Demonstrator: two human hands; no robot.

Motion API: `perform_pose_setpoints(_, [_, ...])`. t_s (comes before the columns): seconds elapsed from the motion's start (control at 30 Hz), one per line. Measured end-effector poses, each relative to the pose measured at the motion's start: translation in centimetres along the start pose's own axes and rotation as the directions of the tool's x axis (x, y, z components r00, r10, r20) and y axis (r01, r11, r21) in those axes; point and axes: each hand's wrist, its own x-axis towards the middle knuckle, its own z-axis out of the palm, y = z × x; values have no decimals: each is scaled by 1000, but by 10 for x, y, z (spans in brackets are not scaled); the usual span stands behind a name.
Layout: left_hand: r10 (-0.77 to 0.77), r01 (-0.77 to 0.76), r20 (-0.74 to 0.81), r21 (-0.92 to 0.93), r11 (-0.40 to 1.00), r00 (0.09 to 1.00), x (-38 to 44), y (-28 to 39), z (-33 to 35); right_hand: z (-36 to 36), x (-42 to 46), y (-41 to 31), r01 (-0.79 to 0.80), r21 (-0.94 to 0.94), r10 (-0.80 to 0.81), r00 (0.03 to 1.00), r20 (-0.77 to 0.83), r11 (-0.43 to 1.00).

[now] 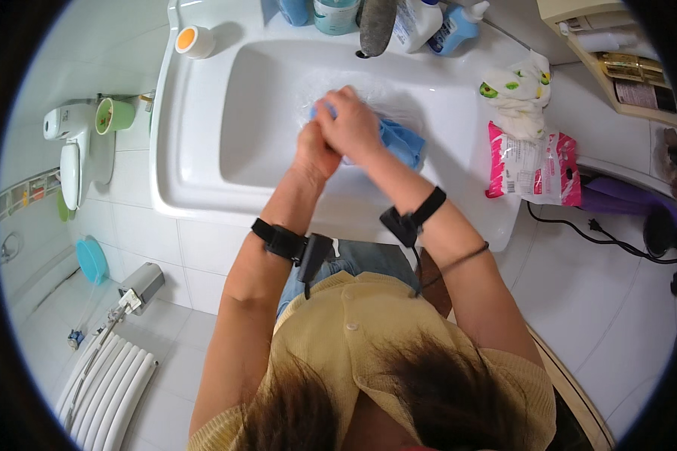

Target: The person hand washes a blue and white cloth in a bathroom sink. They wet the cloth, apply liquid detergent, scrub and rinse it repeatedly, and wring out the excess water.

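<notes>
Over the basin of a white sink (172, 141), my left hand (317, 147) and my right hand (347, 124) are pressed together below the faucet (377, 28). Between their fingers a small blue thing (322, 110) shows; it is mostly covered, and its kind cannot be told. My right hand lies over my left, with the fingers curled and slightly blurred. Wet blue cloth (403, 144) lies in the basin just right of my hands. Whether it joins the blue piece between my fingers is hidden. Splashing water surrounds the hands.
A white jar with an orange lid (194, 41) stands on the sink's back left corner. Bottles (336, 14) line the back rim, including a light blue squeeze bottle (457, 28). At right lie a patterned white cloth (522, 93) and a pink-and-white packet (533, 166).
</notes>
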Motion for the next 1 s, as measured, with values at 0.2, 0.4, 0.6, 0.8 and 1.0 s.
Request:
perform_pose_setpoints(0.2, [66, -52, -93, 155, 987, 993, -21, -10, 18, -3, 35, 17, -287, -190, 331, 903, 275, 939])
perform_pose_setpoints(0.4, [29, -24, -139, 36, 999, 990, -32, 3, 9, 6, 9, 2, -129, 15, 121, 962, 244, 992])
perform_pose_setpoints(0.6, [226, -168, -226, 249, 954, 948, 24, 47, -9, -7, 48, 148, -409, 151, 390, 910, 144, 900])
perform_pose_setpoints(0.8, [221, 88, -518, 506, 858, 826, 90, 47, -59, 3, 45, 149, -391, -372, 537, 676, 504, 842])
perform_pose_setpoints(1.0, [358, -58, -444, 560, 827, 822, 92, 48, -43, 32, 29, 127, -264, -225, 339, 831, 441, 938])
